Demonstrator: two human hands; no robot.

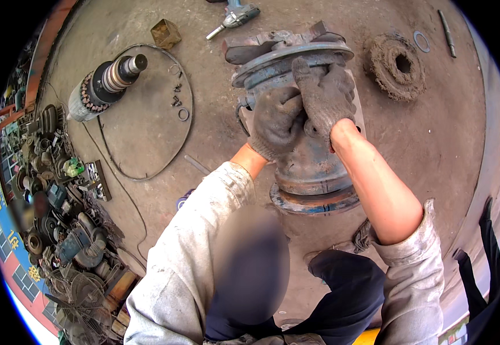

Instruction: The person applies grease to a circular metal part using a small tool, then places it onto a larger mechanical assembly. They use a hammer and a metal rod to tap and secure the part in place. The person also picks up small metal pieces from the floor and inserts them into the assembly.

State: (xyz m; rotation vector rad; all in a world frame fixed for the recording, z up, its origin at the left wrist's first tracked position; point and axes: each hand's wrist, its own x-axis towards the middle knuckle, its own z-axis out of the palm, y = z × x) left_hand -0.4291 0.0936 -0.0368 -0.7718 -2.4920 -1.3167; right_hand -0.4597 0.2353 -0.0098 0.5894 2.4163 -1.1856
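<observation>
Metal housing [310, 172] beneath gloved hands [277, 119] [326, 95], both curled, side by side, cannot tell what they hold

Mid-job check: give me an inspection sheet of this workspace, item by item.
Surface: brown-grey floor, stained.
Job's things: blue-grey metal housing in front of the person, flanged at both ends.
Clutter: rotor, open metal box and power tool beyond the hands; dirt-caked disc to the right.
Grippers: gloved left hand and right hand close together over the housing; grip unclear.
Cables: dark cable-like loop around small loose parts.
Surroundings: scrap heap at left.
</observation>
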